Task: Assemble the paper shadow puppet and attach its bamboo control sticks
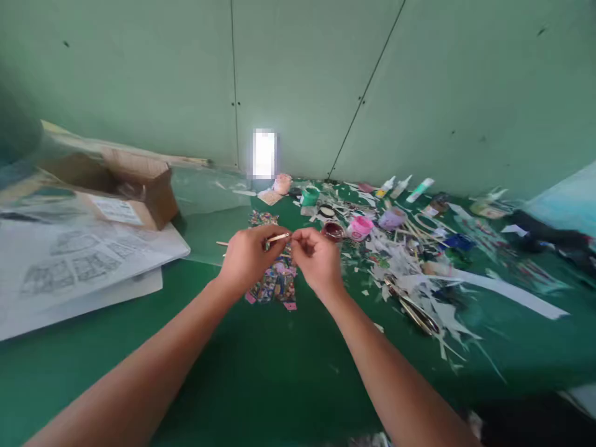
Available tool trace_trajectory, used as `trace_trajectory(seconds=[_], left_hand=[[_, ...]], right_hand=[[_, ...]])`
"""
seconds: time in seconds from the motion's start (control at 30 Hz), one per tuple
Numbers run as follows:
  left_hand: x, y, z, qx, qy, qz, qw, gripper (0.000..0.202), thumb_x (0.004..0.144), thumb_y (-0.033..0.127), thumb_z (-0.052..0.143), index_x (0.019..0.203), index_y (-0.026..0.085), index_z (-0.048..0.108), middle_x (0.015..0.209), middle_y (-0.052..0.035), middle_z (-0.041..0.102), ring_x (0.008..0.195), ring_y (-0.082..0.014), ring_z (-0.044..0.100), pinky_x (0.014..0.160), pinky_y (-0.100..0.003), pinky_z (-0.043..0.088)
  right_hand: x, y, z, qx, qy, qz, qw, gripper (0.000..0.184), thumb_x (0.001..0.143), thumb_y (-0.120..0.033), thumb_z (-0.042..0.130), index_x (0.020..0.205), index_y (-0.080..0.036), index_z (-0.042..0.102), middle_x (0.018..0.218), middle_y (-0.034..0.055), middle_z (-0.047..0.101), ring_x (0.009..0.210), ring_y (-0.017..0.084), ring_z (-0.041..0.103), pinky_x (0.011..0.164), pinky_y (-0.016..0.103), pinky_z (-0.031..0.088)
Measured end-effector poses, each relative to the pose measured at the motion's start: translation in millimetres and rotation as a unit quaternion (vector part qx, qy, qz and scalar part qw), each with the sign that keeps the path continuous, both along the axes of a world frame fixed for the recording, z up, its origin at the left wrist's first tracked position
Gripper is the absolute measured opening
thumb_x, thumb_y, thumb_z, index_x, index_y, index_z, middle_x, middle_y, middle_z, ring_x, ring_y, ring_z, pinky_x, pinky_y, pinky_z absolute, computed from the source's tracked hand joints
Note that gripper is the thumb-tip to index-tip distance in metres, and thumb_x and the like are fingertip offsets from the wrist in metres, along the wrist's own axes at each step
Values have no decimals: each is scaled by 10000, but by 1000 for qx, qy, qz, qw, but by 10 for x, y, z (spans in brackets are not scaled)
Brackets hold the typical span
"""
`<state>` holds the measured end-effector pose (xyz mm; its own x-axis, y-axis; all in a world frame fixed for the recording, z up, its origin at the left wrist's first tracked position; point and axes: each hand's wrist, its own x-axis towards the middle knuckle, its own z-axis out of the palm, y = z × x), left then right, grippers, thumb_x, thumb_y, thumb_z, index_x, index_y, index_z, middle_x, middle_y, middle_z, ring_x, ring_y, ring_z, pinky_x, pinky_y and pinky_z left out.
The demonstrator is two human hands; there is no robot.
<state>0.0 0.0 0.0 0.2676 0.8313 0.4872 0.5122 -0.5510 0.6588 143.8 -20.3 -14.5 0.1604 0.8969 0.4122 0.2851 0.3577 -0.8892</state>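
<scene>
My left hand [249, 256] is closed round a thin pale wooden stick [278, 238], whose tip points right toward my other hand. Fingers pinched, my right hand [317, 257] almost meets that tip; anything between its fingertips is too small to make out. Under both hands lies a colourful patterned piece [274, 287] with small pink corners, partly hidden by my left hand. Just beyond my right hand stand an open jar of dark red paint [332, 231] and a bright pink jar [360, 228].
An open cardboard box [135, 192] sits on printed drawing sheets [84, 261] at left. Paper scraps [405, 261], scissors [412, 307] and a white strip [507, 288] clutter the right side. A green jar [310, 196] and glue bottles [386, 186] stand near the wall. A lit screen [264, 154] leans there.
</scene>
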Motion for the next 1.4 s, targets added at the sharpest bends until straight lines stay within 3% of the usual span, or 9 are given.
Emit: trace_trajectory(seconds=[0.33,0.57,0.8,1.13,1.4], left_hand=[[4,23,6,-42,37,8,998,160,844,249,563,928,206,692,790,-3,720,671,-138,605,603,-228,384],[-51,22,37,-26,76,-18,997,182,821,222,524,946,201,655,753,10,687,603,-119,558,585,-220,363],[-63,8,84,-28,117,-6,993,148,824,262,535,923,209,632,754,4,670,610,-139,555,581,-235,337],[-143,108,29,-75,93,-115,986,59,819,241,464,815,192,498,669,32,518,598,-122,434,579,-245,311],[-98,41,72,-79,92,-124,985,79,771,258,446,749,213,385,666,26,490,593,-128,394,569,-259,299]], right_hand=[[-34,-18,-37,18,5,-38,999,143,736,-344,567,734,-203,583,550,-38,546,491,112,493,498,247,395],[-25,-34,8,-19,24,5,1000,124,704,-318,563,733,-201,591,529,-50,536,435,98,478,444,230,366],[-32,-53,46,-60,42,25,997,122,682,-315,573,724,-202,596,461,-70,497,396,96,462,431,225,356],[4,-48,87,-113,60,95,987,161,675,-349,623,715,-197,592,497,-63,529,397,94,497,416,219,384],[-20,-62,77,-116,90,141,979,128,669,-307,627,692,-204,556,506,-78,527,406,86,518,417,202,381]])
